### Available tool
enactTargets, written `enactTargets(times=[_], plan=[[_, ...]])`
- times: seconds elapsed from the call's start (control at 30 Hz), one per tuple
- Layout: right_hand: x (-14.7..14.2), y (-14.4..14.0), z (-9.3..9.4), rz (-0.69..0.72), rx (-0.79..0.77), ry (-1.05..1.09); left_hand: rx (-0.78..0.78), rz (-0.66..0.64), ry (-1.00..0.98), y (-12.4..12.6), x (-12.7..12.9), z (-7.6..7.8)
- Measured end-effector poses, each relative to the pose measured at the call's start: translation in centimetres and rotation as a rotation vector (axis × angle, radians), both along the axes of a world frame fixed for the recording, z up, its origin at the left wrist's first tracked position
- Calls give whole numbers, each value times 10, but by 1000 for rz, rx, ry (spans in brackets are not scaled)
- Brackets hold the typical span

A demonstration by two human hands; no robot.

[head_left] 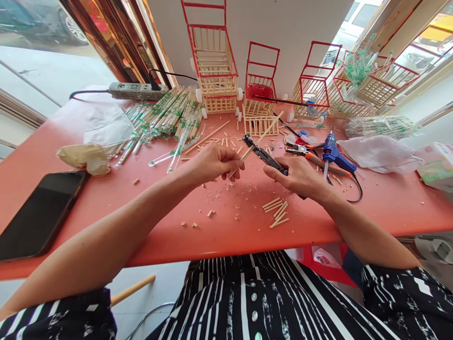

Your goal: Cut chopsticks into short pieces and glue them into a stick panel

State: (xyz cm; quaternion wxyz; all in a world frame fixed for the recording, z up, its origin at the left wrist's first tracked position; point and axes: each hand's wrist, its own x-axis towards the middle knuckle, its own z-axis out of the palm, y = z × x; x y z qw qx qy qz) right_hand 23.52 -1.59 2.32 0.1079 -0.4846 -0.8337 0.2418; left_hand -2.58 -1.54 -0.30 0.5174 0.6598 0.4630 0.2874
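Note:
My left hand (pixel 226 163) is closed round a thin wooden chopstick (pixel 271 128) that slants up to the right. My right hand (pixel 300 174) grips a slim black hand tool (pixel 267 159), which resembles a utility knife. The front part of this tool lies across the chopstick, just beyond my left fingertips; whether its edge bites into the wood I cannot tell. Below my right hand is a small group of short cut sticks (pixel 278 212). Crumbs and tiny stick ends are scattered on the red table (pixel 170 198) under both hands.
Miniature carts of sticks with red frames (pixel 215 56) stand along the back. Wrapped chopsticks (pixel 170 115) are heaped at left, near a power strip (pixel 138 90) and a phone (pixel 38 212). To the right lie pliers (pixel 299 149), a blue glue gun (pixel 334 153) and a white cloth (pixel 384 153).

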Motion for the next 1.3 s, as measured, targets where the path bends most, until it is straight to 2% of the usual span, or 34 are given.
enactTargets(times=[0.17,0.37,0.6,0.93,1.3], plan=[[0,1,-1,10,2,-18,1,-14,-9,0,-1,0],[-4,-2,2,-12,-14,-115,-48,-14,31,-4,1,8],[-6,-3,-3,-51,-43,-68,-40,8,63,-4,0,9],[-3,-2,-13,1,77,16,-51,30,-9,-8,5,19],[-4,-1,-9,-36,54,23,-4,44,-103,-3,1,9]])
